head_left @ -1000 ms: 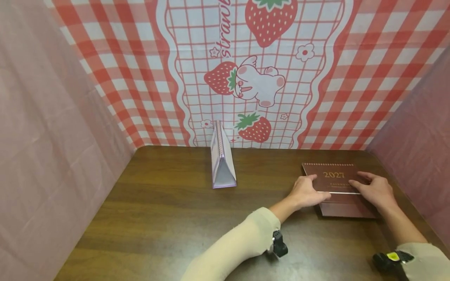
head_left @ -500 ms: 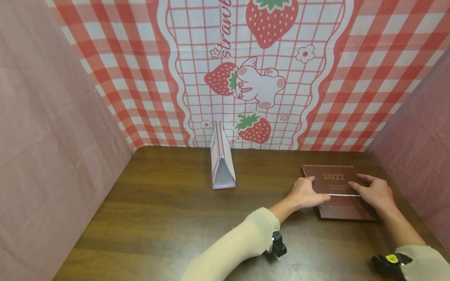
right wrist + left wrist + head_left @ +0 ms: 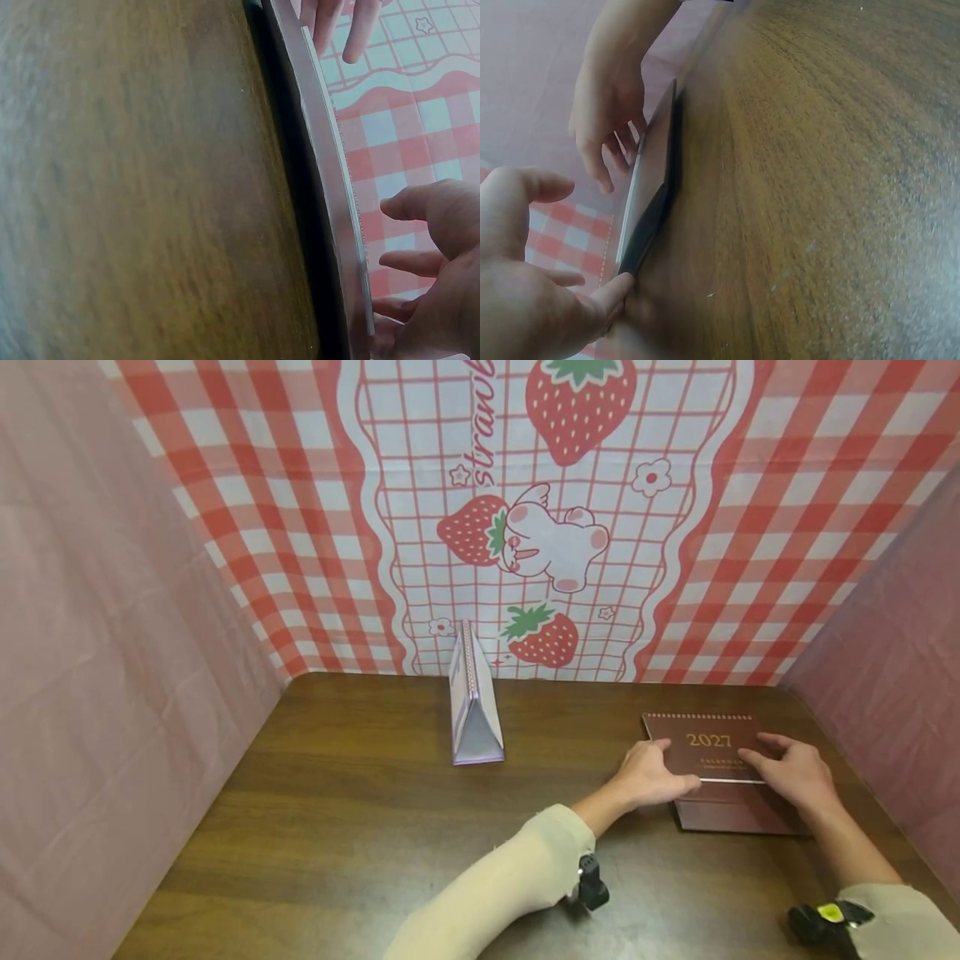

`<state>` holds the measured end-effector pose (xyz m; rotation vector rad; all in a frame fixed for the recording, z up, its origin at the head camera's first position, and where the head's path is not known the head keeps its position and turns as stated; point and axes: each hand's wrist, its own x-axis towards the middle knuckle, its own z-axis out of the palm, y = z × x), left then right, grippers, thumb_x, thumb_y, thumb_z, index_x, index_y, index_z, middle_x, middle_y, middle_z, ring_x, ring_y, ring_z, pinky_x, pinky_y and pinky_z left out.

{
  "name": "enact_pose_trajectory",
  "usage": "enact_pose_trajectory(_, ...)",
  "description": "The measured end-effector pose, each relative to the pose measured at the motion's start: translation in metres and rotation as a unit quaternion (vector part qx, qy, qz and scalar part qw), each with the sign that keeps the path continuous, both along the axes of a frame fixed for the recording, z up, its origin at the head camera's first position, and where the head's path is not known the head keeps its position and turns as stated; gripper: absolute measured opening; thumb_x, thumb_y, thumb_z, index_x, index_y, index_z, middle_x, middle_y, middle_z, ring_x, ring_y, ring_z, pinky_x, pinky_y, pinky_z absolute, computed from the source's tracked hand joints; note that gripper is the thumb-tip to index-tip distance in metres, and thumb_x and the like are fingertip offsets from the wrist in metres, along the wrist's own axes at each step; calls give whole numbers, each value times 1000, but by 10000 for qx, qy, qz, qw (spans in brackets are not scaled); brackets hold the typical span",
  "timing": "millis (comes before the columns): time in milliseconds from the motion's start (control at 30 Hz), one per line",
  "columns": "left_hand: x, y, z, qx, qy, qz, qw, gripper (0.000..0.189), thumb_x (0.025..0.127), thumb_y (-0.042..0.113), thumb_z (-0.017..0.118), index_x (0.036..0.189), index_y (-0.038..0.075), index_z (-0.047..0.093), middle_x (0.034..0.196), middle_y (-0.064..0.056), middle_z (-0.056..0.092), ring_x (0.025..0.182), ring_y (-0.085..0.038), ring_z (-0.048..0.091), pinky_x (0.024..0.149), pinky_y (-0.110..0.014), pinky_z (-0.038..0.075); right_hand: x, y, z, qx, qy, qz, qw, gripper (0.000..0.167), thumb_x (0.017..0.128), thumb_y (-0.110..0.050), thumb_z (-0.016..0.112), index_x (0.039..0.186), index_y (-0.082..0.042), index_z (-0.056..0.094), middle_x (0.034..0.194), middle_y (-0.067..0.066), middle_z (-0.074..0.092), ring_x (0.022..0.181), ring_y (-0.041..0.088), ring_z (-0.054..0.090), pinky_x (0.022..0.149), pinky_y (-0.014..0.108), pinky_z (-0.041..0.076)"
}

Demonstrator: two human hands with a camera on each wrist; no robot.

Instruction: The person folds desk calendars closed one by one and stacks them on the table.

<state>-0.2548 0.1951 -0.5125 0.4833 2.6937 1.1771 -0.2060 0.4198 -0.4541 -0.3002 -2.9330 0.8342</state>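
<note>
A dark brown desk calendar [image 3: 716,722] marked 2027 in gold lies low and nearly flat at the right of the table. Its wire binding faces the back, and a lower base panel [image 3: 738,817] sticks out at the front. At its left edge is my left hand [image 3: 647,777], thumb raised over the cover and a fingertip at the side edge in the left wrist view. My right hand [image 3: 798,777] spreads at the right edge, its lower fingers right at the side. In the right wrist view the calendar's front edge [image 3: 330,172] runs beside that hand.
A second desk calendar [image 3: 476,718], white with purple edges, stands as an upright tent left of the middle. Behind the wooden table [image 3: 337,843] hangs a red checked strawberry cloth [image 3: 555,510]. Pinkish cloth walls [image 3: 112,652] flank both sides.
The brown calendar's front panel edge has slid slightly toward the front, and it lies a little flatter. Both hands have shifted slightly with it. The white calendar stays put.
</note>
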Motion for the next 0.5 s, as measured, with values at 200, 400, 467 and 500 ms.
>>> enact_pose_trajectory(200, -8, 0, -8, 173, -92, -129, 9997, 85, 88, 56, 87, 163, 27, 60, 162, 10, 66, 150, -6, 61, 117, -19, 53, 0, 0, 0, -58, -82, -10, 9999, 70, 115, -40, 58, 156, 16, 49, 157, 52, 44, 137, 72, 49, 107, 80, 48)
enact_pose_trajectory(400, -16, -5, -10, 212, -51, -271, 9994, 84, 92, 56, 81, 167, 27, 55, 167, 12, 62, 155, -7, 57, 122, -20, 50, -1, 1, 1, -136, -125, 24, 9998, 73, 115, -42, 57, 158, 17, 47, 159, 52, 43, 140, 71, 48, 109, 80, 46)
enact_pose_trajectory(467, -19, -6, -10, 244, -56, -286, 9993, 83, 94, 56, 79, 168, 27, 54, 167, 12, 61, 156, -7, 56, 122, -20, 51, -1, 1, 1, -123, -100, 47, 9999, 73, 115, -42, 56, 157, 17, 46, 159, 52, 43, 140, 71, 47, 109, 80, 46)
enact_pose_trajectory(500, -21, -8, -10, 252, -56, -292, 9992, 82, 95, 56, 79, 168, 26, 54, 168, 12, 61, 156, -7, 57, 122, -20, 51, -2, 0, 1, -113, -77, 59, 9999, 73, 115, -41, 57, 157, 17, 47, 159, 52, 44, 140, 71, 47, 110, 80, 46)
